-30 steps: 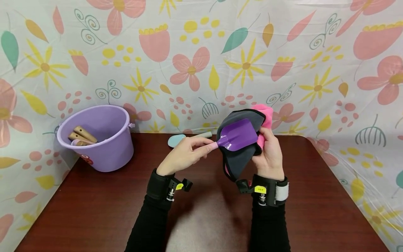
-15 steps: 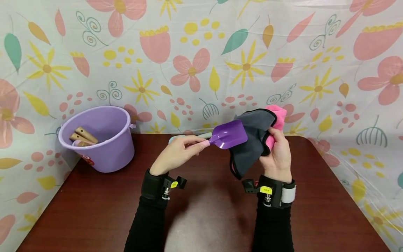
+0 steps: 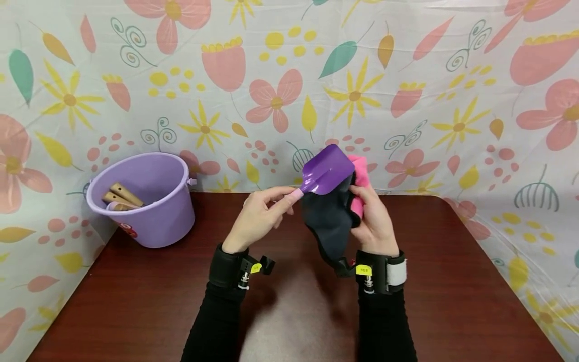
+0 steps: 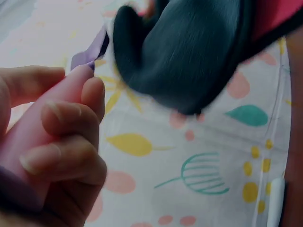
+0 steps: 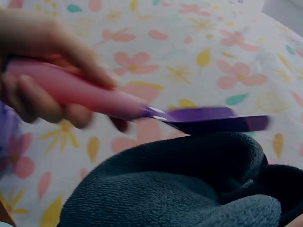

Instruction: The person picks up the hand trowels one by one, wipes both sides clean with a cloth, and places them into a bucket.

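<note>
Nearest the person, above the middle of the table [image 3: 135, 301], the two hands are coming back together. The left hand [image 3: 258, 218] is grasping the pink handle of the purple toy shovel [image 3: 326, 171], fingers curled round it, and is tipping the blade upward and toward the far edge; half a second ago the blade was lying lower and flatter. The right hand [image 3: 372, 221] is clutching the grey-and-pink cloth [image 3: 330, 216], which was swung out to the right of the blade a moment ago and is now being brought in under and behind it. Judging from that, the wiping of the shovel is going on, with the cloth working the underside or back of the blade rather than the top face.

From the right wrist view the shovel [image 5: 208, 118] is passing just over the cloth [image 5: 189, 189], and whether the two are touching is hard to say, since the blade is blurring with motion. The right hand's fingers are mostly sitting behind the cloth, so the grip is only partly showing. In the left wrist view the handle is filling the near corner and the blade is almost wholly hiding behind the cloth.

Further off, at the far left corner, the lilac bucket [image 3: 149, 221] is holding wooden-handled tools [image 3: 119, 196], their heads hidden inside.
</note>
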`<state>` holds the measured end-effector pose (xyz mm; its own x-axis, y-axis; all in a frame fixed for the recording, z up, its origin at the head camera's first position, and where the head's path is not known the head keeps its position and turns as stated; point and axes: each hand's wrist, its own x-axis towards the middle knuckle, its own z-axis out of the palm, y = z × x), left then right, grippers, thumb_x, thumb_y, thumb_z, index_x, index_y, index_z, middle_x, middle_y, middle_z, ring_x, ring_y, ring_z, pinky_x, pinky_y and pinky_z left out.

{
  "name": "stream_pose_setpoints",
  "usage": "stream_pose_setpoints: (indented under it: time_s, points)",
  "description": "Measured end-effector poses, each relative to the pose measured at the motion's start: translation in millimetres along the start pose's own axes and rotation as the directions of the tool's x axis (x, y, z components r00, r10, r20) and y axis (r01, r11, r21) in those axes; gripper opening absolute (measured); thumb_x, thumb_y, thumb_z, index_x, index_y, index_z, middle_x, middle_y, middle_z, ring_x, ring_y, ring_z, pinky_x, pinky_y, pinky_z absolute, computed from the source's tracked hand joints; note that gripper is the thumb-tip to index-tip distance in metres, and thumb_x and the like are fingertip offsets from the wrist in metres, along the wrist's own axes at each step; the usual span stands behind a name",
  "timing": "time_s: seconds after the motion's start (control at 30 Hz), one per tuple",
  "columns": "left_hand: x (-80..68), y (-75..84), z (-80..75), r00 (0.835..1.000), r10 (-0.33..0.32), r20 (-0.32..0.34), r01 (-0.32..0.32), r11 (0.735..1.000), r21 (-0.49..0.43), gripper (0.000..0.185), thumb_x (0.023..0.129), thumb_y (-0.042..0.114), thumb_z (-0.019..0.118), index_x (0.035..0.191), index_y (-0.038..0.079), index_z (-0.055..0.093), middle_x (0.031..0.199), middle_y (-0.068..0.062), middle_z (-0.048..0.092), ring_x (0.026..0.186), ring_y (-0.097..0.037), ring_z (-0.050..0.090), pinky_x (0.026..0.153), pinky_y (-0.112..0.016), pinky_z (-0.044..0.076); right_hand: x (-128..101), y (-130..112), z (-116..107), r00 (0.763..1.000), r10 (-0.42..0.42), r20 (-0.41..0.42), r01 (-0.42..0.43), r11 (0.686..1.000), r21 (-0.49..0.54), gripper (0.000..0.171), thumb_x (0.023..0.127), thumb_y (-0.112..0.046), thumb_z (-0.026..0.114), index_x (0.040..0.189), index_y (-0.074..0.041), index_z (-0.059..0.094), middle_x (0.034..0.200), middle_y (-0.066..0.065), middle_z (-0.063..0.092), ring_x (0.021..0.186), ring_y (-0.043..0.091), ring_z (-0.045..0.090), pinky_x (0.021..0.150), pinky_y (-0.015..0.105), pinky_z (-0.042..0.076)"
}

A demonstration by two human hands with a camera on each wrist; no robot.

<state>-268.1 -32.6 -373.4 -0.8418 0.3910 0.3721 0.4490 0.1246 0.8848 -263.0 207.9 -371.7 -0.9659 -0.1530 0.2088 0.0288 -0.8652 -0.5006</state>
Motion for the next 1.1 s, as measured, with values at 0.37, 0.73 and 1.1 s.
stream_pose_setpoints:
  time_s: [0.37, 0.73, 1.1]
  points:
    - [0.4, -0.5, 12.9, 0.99, -0.038, 0.139, 0.042, 0.999, -0.031, 0.03, 0.096, 0.044, 0.061, 0.102, 0.016, 0.052, 0.069, -0.008, 0.062, 0.048, -0.037, 0.044, 0.044, -0.033, 0.034, 3, 12, 6, 0.999, -0.011, 0.037, 0.005, 0.984, 0.178, 0.016, 0.107, -0.008, 0.036, 0.103, 0.0, 0.049, 0.093, 0.009, 0.052, 0.09, 0.021, 0.056, 0.083, 0.031, 0.046]
    - [0.4, -6.5, 6.0, 0.967, -0.14, 0.214, 0.131, 0.99, 0.054, 0.034, 0.092, 0.05, 0.063, 0.101, 0.018, 0.055, 0.069, -0.008, 0.062, 0.047, -0.026, 0.043, 0.045, -0.032, 0.034, 1, 0, -1, 0.995, -0.092, 0.024, 0.082, 0.955, 0.285, 0.02, 0.103, -0.002, 0.028, 0.094, 0.001, 0.046, 0.079, 0.011, 0.052, 0.063, 0.024, 0.051, 0.06, 0.032, 0.043]
    - [0.5, -11.1, -0.5, 0.968, -0.175, 0.182, 0.151, 0.979, 0.139, 0.033, 0.092, 0.051, 0.063, 0.099, 0.02, 0.055, 0.068, -0.006, 0.061, 0.047, -0.022, 0.044, 0.046, -0.031, 0.033, 1, -12, -6, 0.97, -0.244, -0.006, 0.238, 0.939, 0.249, 0.028, 0.099, 0.008, 0.026, 0.119, 0.002, 0.045, 0.113, 0.017, 0.052, 0.1, 0.03, 0.055, 0.09, 0.041, 0.046]
